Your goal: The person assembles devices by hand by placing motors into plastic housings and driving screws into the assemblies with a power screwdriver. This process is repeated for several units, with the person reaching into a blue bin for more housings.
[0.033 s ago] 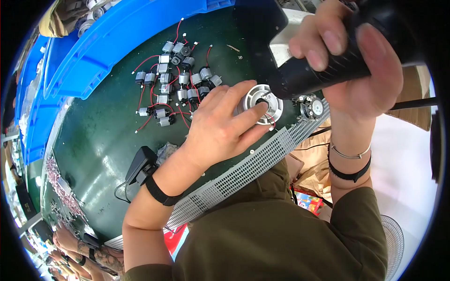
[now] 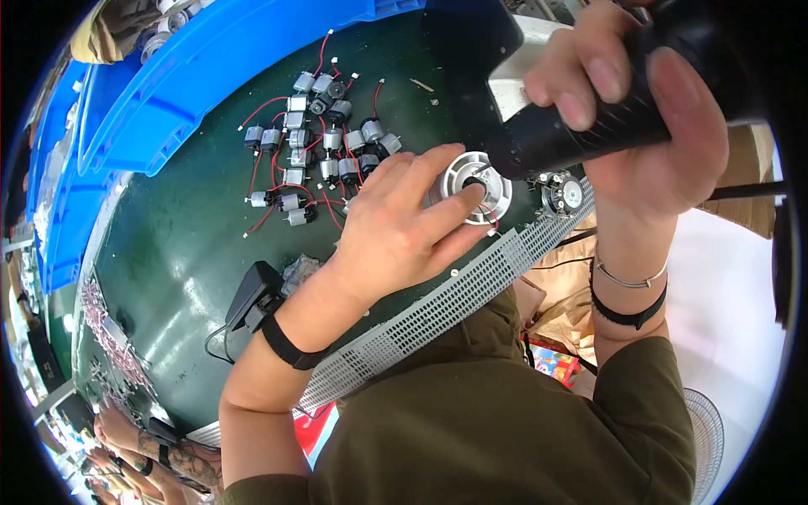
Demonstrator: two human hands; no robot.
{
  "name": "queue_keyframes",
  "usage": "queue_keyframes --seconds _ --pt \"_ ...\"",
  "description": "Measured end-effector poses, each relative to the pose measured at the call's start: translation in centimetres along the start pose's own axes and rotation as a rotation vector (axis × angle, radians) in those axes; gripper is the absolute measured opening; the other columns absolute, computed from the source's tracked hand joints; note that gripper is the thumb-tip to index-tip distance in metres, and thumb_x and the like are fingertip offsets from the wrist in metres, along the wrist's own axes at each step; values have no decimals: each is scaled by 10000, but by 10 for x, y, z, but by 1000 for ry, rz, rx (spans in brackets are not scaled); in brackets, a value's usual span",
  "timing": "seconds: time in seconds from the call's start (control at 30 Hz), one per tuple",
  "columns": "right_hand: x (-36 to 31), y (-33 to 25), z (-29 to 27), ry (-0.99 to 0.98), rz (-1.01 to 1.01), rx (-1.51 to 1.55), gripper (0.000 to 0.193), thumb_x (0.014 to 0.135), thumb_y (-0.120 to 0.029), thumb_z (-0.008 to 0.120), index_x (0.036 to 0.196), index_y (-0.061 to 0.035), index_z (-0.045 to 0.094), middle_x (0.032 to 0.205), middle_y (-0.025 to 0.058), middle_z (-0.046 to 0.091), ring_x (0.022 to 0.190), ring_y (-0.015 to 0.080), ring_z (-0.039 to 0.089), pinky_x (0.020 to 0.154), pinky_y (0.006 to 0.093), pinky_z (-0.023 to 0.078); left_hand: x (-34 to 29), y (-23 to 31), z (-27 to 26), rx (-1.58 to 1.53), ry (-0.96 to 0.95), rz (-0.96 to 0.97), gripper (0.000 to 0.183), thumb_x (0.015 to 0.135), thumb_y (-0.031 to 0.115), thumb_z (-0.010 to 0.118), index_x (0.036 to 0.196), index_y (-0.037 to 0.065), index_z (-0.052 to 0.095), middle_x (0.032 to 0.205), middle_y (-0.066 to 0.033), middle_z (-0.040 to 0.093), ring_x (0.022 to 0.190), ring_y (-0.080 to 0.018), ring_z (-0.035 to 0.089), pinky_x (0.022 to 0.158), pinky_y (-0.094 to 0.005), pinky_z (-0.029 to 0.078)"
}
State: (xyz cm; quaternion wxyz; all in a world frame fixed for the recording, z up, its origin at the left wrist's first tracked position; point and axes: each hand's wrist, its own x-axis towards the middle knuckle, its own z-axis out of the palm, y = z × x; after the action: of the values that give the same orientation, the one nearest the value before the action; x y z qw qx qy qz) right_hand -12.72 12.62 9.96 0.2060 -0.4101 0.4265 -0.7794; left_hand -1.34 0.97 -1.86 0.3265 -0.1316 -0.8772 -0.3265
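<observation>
Over the dark green tabletop (image 2: 194, 261), a white, round, ringed plastic housing (image 2: 499, 194) sits in the person's left hand (image 2: 396, 231), the fingers clamped round it and one fingertip at its centre. Just right of the housing, the right hand (image 2: 661, 168) has its fingers wrapped about a thick black cylindrical tool (image 2: 551, 143); whether the tool's tip touches it I can't tell. Left of the housing lie small silver motors with red wires (image 2: 329, 170); close on its right, a round metal-and-black component (image 2: 570, 196).
</observation>
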Motion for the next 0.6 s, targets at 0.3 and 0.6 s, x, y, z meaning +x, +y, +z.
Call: queue_keyframes --seconds 0.3,0.6 --pt "2 5 -20 -474 -37 129 421 898 -196 538 1228 42 432 979 87 490 895 191 528 811 360 423 -2 1 4 -11 31 36 399 603 218 818 927 87 626 1110 -147 559 923 -326 560 767 -404 462" --pt "16 -25 -25 7 -18 -64 205 944 -121 405 1080 -3 504 1082 112 527 841 232 515 831 380 411 -46 -18 -163 491 124 -518 488 655 172 784 1082 46 585 1005 -140 637 942 -315 608 830 -397 483"
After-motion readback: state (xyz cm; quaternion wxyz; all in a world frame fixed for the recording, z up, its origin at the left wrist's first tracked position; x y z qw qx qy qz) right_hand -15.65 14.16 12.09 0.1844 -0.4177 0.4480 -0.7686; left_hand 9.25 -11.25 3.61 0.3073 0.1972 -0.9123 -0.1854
